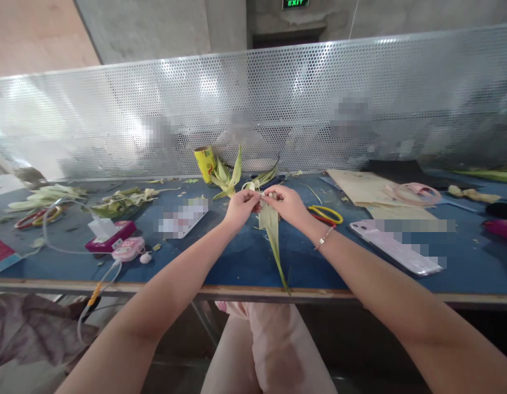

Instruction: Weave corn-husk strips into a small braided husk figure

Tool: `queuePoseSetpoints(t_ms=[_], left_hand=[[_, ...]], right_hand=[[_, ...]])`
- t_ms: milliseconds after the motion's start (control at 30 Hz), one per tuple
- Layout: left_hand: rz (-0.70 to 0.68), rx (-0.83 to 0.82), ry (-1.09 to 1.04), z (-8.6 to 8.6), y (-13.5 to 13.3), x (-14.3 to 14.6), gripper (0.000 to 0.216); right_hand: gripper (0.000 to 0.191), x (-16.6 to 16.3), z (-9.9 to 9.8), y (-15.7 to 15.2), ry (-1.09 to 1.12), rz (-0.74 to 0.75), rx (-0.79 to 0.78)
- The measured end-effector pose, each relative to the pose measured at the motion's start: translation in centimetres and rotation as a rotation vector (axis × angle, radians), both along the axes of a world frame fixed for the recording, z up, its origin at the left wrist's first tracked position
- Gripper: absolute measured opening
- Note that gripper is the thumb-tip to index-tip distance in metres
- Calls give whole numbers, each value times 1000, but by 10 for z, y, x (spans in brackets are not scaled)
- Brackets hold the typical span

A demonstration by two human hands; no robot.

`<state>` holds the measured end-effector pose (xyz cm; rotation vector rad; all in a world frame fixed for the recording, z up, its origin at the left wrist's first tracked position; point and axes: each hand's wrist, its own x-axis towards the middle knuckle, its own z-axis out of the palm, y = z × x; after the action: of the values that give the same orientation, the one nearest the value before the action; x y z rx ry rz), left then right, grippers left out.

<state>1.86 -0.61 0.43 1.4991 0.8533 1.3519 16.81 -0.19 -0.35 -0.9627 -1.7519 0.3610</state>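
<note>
Both my hands meet over the middle of the blue table, pinching a pale green corn husk at its upper end. My left hand has its thumb and fingertips closed at the husk's left side. From the right, my right hand grips the same spot, fingers curled. The husk's long tip hangs down toward the table's front edge. Just behind my left hand stands a bundle of folded husk leaves. Scissors with yellow and red handles lie beside my right wrist. My fingers hide the exact point of grip.
Phones lie left and right on the blue table. A purple tissue box, a pink charger with cable, and husk scraps are at left. A yellow tube stands before the perforated metal screen.
</note>
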Motion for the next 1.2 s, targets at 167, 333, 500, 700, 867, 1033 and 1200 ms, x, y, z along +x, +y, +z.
queuePoseSetpoints(t_ms=[167, 333, 500, 700, 867, 1033, 1200], left_hand=[[-24, -18, -20, -1, 1, 1, 13], [-23, -143, -166, -2, 3, 3, 14], [7, -220, -244, -1, 12, -6, 18], [114, -338, -362, -6, 33, -19, 13], [181, -410, -470, -7, 45, -26, 12], [203, -414, -471, -1, 39, -26, 17], [-94, -502, -151, 8, 16, -19, 46]], right_hand=[[18, -3, 0, -2, 40, -1, 26], [17, -5, 1, -5, 44, 15, 111], [11, 1, 7, -12, -62, 255, 140], [12, 6, 16, -24, -151, 480, 24], [11, 12, 24, -30, -156, 593, -67], [13, 16, 26, -29, -83, 527, -127], [16, 16, 18, -11, 126, 175, -97]])
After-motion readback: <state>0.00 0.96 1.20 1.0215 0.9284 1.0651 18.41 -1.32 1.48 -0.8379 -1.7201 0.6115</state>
